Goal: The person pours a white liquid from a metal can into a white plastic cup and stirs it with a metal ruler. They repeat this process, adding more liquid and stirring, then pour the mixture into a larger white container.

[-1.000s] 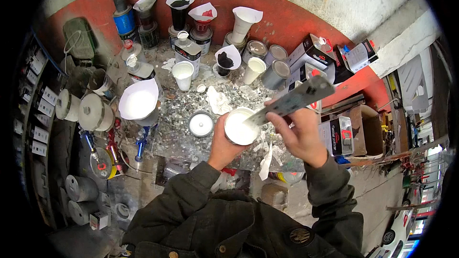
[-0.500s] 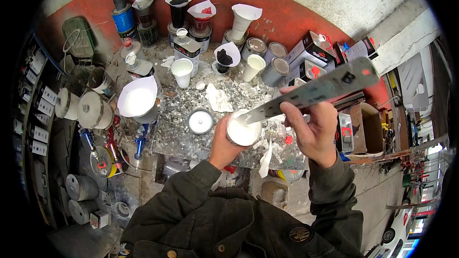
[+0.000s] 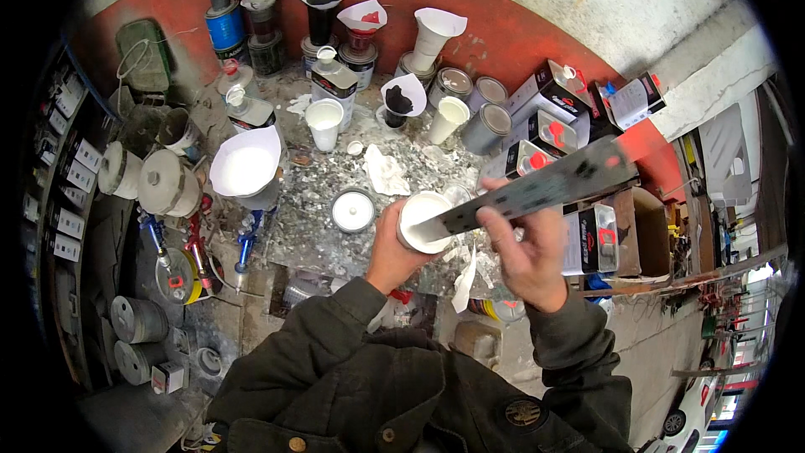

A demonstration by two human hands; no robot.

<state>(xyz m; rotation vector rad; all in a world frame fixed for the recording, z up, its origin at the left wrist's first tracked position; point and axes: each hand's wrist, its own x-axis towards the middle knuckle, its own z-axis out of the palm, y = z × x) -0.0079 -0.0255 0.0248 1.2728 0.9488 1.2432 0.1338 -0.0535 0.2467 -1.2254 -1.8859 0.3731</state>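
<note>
My left hand (image 3: 389, 253) is wrapped round a cup of white paint (image 3: 416, 215) just above the near part of the bench. A flat grey metal mixing stick (image 3: 541, 193) with dark holes along it slants down into the cup; its lower end is in the white paint. My right hand (image 3: 534, 260) pinches the stick partway along, thumb on the near side, and its far end points up to the right. Left of the cup stands a small round container with a white top (image 3: 352, 211). Crumpled white paper (image 3: 386, 170) lies just beyond.
White cups (image 3: 324, 124) and paper strainers (image 3: 404, 97) stand farther back. A wide strainer with white paint (image 3: 246, 169) sits at left, above spray guns (image 3: 198, 245). Metal cans (image 3: 486, 127) and jugs (image 3: 589, 239) crowd the right side. Paint flecks cover the bench (image 3: 314, 243).
The mixing stick has swung lower and flatter, its upper end blurred. My right hand has moved a little left, nearer the cup. My left hand still holds the cup.
</note>
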